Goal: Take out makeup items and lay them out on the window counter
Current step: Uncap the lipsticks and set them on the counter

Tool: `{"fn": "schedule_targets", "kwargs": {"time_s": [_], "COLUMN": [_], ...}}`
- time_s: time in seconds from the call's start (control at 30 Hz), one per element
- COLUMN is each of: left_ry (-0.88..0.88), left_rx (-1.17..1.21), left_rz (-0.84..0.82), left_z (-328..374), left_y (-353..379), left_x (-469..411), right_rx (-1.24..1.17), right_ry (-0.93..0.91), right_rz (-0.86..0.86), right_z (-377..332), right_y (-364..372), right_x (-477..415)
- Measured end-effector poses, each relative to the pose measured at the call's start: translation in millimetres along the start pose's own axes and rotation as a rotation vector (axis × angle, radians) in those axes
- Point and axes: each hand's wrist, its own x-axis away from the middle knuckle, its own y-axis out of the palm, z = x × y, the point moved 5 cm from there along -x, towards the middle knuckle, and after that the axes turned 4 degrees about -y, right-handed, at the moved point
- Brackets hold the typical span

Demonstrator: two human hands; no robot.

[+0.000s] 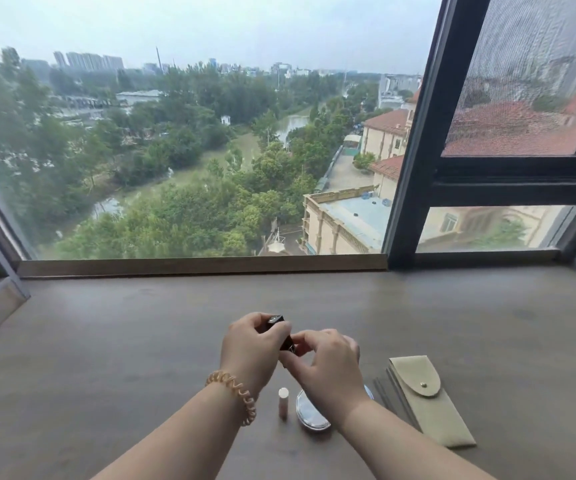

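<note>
Both hands meet over the middle of the wooden window counter (106, 341), sharing one small black tube (277, 321), probably a lipstick. The left hand (252, 348) has its fingers closed around the tube's far, upper end, where a shiny cap face shows. The right hand (324, 362) pinches the near, lower end with fingertips pressed together on it. The tube is tilted and held just above the counter, not resting on it.

Nearer the person, several things already lie on the counter: a small pale stick (283, 401) standing upright, a round clear-lidded compact (309, 415) just right of it and partly hidden under the right wrist, and farther right a flat beige pouch (428, 400) with a snap flap, thin dark sticks beside its left edge.

The step in hand looks like handling the black tube before laying it down, though whether it is being opened or only turned cannot be told. The next move would call for lowering it onto bare counter near the other items, with room so the upright stick is not knocked over.
</note>
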Motion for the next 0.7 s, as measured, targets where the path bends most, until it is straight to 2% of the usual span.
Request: {"fn": "schedule_targets", "kwargs": {"time_s": [0.23, 0.47, 0.7], "left_ry": [0.007, 0.013, 0.048], "left_rx": [0.133, -0.044, -0.044], "left_rz": [-0.008, -0.001, 0.063], "left_z": [15, 19, 26], "left_y": [14, 23, 23], "left_x": [12, 13, 19], "right_rx": [0.045, 0.033, 0.076], "right_ry": [0.012, -0.015, -0.101], "right_rz": [0.001, 0.018, 0.105], "right_z": [4, 9, 6], "right_y": [-20, -26, -31], "right_x": [0, 2, -2]}}
